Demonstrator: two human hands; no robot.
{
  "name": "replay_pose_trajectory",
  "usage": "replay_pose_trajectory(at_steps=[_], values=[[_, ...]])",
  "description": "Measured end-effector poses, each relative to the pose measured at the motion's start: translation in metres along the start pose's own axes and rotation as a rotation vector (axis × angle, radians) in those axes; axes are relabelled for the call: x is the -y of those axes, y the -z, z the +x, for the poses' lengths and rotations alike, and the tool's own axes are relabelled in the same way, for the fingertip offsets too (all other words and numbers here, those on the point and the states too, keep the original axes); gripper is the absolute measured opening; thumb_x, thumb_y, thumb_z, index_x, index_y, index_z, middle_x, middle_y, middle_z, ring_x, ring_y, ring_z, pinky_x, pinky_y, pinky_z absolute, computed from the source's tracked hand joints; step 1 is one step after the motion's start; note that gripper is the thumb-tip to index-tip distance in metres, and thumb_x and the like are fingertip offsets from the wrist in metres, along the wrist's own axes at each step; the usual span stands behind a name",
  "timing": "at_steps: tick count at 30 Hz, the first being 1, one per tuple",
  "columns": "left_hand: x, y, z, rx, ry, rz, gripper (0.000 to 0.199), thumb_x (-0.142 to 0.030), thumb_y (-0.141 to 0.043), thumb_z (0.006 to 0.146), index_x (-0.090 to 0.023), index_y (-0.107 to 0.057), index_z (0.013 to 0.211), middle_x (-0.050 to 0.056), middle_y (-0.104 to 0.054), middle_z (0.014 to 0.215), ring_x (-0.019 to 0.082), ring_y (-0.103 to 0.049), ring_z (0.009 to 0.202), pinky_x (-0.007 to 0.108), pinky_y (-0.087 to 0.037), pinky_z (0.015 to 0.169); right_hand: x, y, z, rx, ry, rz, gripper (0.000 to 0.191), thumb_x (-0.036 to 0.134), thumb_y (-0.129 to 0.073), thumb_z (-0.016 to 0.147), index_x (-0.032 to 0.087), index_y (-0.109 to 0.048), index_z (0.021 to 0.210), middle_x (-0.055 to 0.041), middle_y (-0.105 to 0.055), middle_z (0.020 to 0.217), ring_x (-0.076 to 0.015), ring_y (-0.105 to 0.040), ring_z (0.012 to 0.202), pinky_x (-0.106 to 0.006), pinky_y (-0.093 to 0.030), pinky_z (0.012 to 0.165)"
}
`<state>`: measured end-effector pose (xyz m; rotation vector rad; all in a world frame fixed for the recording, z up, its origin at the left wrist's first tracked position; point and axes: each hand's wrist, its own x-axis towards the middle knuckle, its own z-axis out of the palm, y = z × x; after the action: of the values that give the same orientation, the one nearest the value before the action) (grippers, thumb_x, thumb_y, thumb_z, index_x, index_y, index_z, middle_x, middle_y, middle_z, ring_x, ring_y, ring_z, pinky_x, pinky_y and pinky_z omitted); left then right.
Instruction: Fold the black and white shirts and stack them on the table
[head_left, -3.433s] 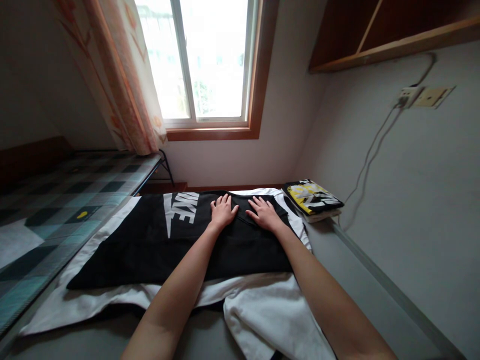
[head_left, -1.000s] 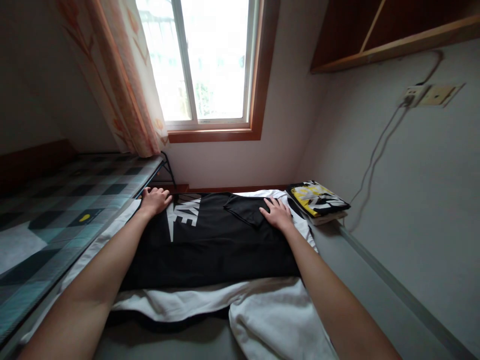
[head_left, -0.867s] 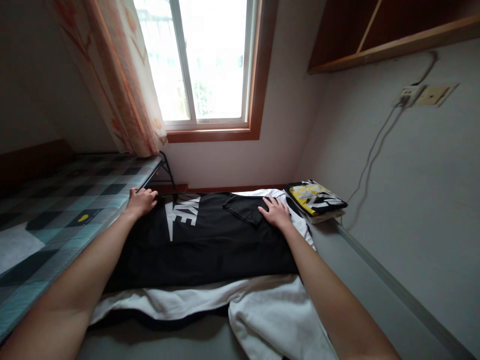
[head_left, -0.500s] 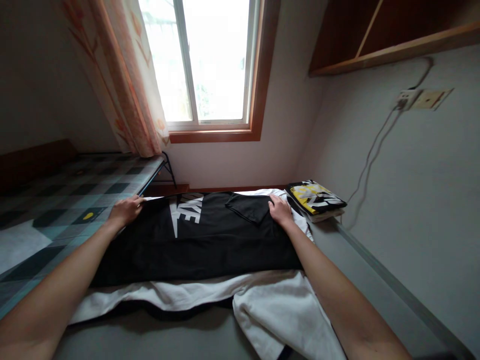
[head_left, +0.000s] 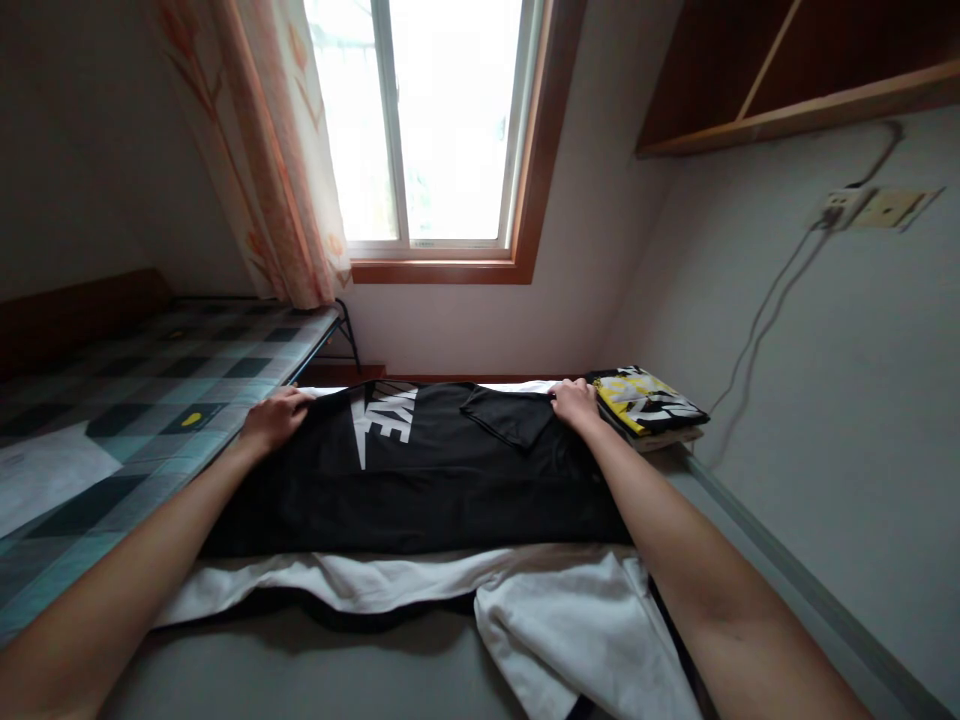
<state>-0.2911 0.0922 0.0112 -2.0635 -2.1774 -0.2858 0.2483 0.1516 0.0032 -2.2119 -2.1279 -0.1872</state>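
shirt [head_left: 450, 510], black, lies stretched between left hand [head_left: 276, 418] and right hand [head_left: 576, 402], whose fingers are curled closed on its far edge, set wide apart, likely to keep that edge straight. whether they also pinch the white cloth [head_left: 555, 620] underneath, i cannot tell. just right of the right grip sits a folded pile [head_left: 649, 402], probably kept aside. higher up beyond it, an open-fronted cupboard [head_left: 810, 116] is too dark inside to show contents.

Black garment [head_left: 450, 505] that bore white lettering [head_left: 403, 411], white cloth [head_left: 570, 620], mattress [head_left: 232, 345] that was checked teal and black, curtain [head_left: 270, 180] that was orange-flowered
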Motion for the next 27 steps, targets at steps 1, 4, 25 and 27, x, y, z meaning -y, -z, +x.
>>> replay_pose_trajectory(at_steps=[1,4,25,27], values=[[0.003,0.001,0.000,-0.015,0.020,-0.037,0.039,-0.032,-0.044,0.088,-0.029,-0.065,0.120,0.002,-0.061,0.131,0.025,-0.062,0.101,0.032,-0.047,0.086,0.000,0.001,-0.001,-0.025,-0.002,0.007,0.034,0.022,-0.049,0.088,0.021,-0.071,0.114,-0.0121,-0.062,0.124,-0.0308,-0.047,0.114,-0.041,-0.033,0.095],[0.015,0.006,-0.004,-0.103,0.069,-0.208,0.037,-0.029,-0.046,0.085,-0.026,-0.069,0.114,0.003,-0.065,0.120,0.021,-0.063,0.096,0.030,-0.048,0.086,-0.004,0.005,-0.006,-0.163,-0.015,0.084,0.032,0.022,-0.047,0.089,0.022,-0.074,0.108,-0.0119,-0.064,0.117,-0.0298,-0.049,0.107,-0.042,-0.035,0.092],[0.000,-0.004,-0.094,-0.205,0.168,0.119,0.041,-0.013,-0.048,0.080,-0.020,-0.071,0.113,0.013,-0.065,0.118,0.033,-0.054,0.110,0.052,-0.032,0.099,-0.048,-0.013,-0.108,-0.398,0.321,0.107,0.025,0.017,-0.056,0.085,0.025,-0.076,0.098,-0.0080,-0.069,0.097,-0.0279,-0.052,0.095,-0.041,-0.034,0.082],[-0.004,-0.007,-0.097,-0.230,0.095,0.147,0.036,-0.016,-0.049,0.082,-0.021,-0.073,0.108,0.012,-0.065,0.118,0.033,-0.053,0.110,0.051,-0.032,0.099,-0.048,-0.017,-0.109,-0.417,0.298,0.103,0.025,0.018,-0.056,0.085,0.026,-0.076,0.098,-0.0083,-0.068,0.097,-0.0278,-0.052,0.095,-0.041,-0.033,0.081]])
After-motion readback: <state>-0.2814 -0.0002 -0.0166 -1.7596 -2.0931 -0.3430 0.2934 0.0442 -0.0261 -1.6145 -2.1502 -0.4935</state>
